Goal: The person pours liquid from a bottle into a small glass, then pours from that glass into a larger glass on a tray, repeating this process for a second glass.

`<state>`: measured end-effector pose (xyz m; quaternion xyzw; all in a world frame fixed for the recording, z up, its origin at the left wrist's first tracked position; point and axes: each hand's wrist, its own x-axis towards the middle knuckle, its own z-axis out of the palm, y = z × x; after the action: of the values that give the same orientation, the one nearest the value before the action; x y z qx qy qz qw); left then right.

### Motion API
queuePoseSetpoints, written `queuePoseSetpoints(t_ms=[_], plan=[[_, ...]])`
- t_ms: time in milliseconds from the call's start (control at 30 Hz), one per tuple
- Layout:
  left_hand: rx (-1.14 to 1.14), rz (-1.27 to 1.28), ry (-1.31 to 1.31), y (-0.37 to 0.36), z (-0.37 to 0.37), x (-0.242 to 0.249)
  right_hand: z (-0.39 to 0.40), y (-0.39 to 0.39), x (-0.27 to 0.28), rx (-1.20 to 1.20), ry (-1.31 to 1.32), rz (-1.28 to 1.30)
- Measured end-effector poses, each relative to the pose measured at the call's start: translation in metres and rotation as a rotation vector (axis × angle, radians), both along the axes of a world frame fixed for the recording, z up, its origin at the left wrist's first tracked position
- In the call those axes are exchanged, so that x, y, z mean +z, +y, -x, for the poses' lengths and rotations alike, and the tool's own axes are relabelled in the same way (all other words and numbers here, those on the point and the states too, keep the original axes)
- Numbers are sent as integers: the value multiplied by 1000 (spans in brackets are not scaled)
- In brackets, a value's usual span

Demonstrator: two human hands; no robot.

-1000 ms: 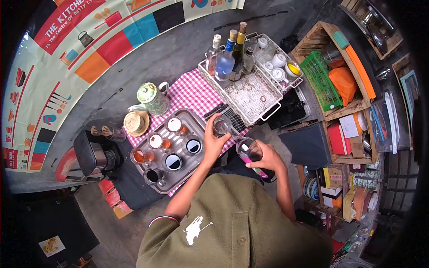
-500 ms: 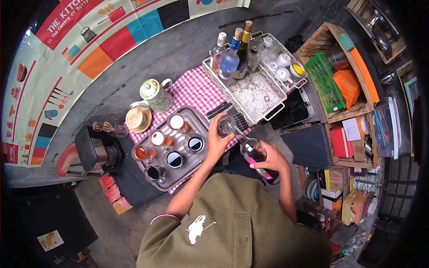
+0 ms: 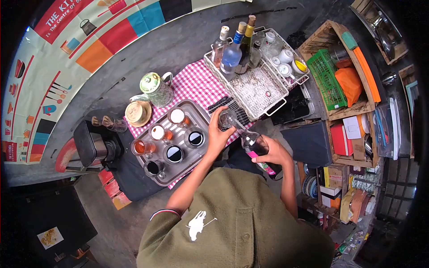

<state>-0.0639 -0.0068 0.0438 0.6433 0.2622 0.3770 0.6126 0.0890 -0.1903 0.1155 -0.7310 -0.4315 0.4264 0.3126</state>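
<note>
In my left hand (image 3: 219,135) is a clear glass (image 3: 227,119), with my fingers wrapped round its side. My right hand (image 3: 276,154) grips a dark glass bottle (image 3: 253,142) with a pink label. The bottle is tilted, its clear neck pointing up and left, the mouth right at the glass's rim. Left of my hands lies a grey tray (image 3: 184,169) holding several glass mugs. Two or more contain a dark drink, such as the front mug (image 3: 173,154); others, like the mug (image 3: 157,132), look amber with a pale top.
Beyond my hands stands a white wire basket (image 3: 268,105) with bottles (image 3: 231,58) and white cups (image 3: 286,56). A green patterned teapot (image 3: 156,91) and a round wooden container (image 3: 137,114) sit behind the tray on a checked cloth (image 3: 190,82). Wooden crate shelves (image 3: 351,114) rise at the right.
The bottle and glass stay mouth to rim, with only slight shifts of both hands. The whole view has moved a little; the tray's mugs look unchanged.
</note>
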Motion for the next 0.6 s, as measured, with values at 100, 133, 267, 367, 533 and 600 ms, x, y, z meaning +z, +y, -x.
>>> queuePoseSetpoints(t_ms=[100, 133, 267, 367, 533, 600], plan=[[-15, 56, -20, 0, 0, 0, -1, 0, 2, 8, 5, -4], [-13, 42, -13, 0, 0, 1, -1, 1, 4, 16, -7, 13], [-3, 6, 0, 1, 0, 1, 0, 5, 13, 25, -22, 48], [7, 51, -7, 0, 1, 3, -5, -1, -10, 16, -39, 10], [12, 43, 14, -1, 2, 5, -1, 2, 7, 4, -49, 67], [8, 70, 8, -2, 1, 4, -1, 2, 8, 8, -62, 88]])
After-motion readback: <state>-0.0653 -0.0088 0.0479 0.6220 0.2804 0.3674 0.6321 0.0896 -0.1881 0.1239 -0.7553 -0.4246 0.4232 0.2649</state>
